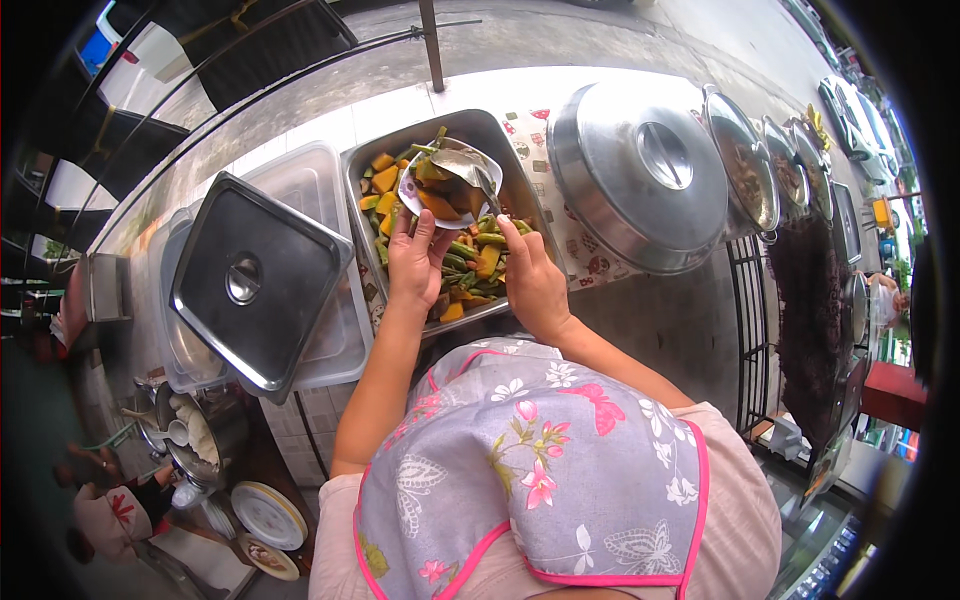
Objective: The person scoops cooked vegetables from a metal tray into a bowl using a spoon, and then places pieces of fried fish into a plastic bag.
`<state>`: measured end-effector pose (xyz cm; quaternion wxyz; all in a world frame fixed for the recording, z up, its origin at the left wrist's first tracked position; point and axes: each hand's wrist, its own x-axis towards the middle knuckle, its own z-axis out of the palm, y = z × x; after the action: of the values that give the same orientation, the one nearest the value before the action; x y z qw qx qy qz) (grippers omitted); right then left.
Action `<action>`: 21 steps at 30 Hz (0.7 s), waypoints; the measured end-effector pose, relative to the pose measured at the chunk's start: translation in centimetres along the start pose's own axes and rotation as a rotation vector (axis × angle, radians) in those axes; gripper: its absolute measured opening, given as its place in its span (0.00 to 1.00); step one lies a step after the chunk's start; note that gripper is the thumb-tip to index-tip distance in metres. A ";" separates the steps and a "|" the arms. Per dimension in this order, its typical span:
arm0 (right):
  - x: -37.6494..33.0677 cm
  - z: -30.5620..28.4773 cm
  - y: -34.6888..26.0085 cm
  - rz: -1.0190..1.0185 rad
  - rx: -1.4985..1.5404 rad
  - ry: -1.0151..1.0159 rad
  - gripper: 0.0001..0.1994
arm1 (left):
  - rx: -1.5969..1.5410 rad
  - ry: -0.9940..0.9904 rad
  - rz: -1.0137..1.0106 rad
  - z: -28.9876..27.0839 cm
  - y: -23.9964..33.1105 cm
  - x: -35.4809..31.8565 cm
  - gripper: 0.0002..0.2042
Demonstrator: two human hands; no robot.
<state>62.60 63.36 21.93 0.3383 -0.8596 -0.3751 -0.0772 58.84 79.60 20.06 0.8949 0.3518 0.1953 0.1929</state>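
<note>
My left hand holds a small white bowl from its near side, tilted over a deep steel food pan. In the bowl are orange squash chunks and some green vegetables. A metal serving spoon is gripped in my right hand, its head over the bowl and partly covering the food there. Below both hands, the rectangular steel pan holds a vegetable stew of squash cubes, green beans and dark pieces. The fingers under the bowl are partly hidden.
Left of the pan, a rectangular steel lid rests on clear plastic containers. A large round domed lid stands to the right, beside several pots. A black metal rail runs nearby. At lower left are plates and another person.
</note>
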 end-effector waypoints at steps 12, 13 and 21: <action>0.3 -0.4 0.1 -0.011 0.122 -0.018 0.29 | -0.025 0.018 0.029 -0.7 -0.5 -1.2 0.18; 0.4 -1.0 -0.1 0.020 0.204 -0.025 0.27 | -0.024 0.017 0.040 -0.9 -0.4 -1.3 0.18; 1.2 -3.7 0.2 0.085 0.477 -0.054 0.18 | -0.034 0.083 0.077 -1.9 0.7 -2.1 0.18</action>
<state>64.07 61.60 25.15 0.5247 -0.7720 -0.3552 0.0508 56.01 80.13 19.65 0.8838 0.3354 0.2154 0.2449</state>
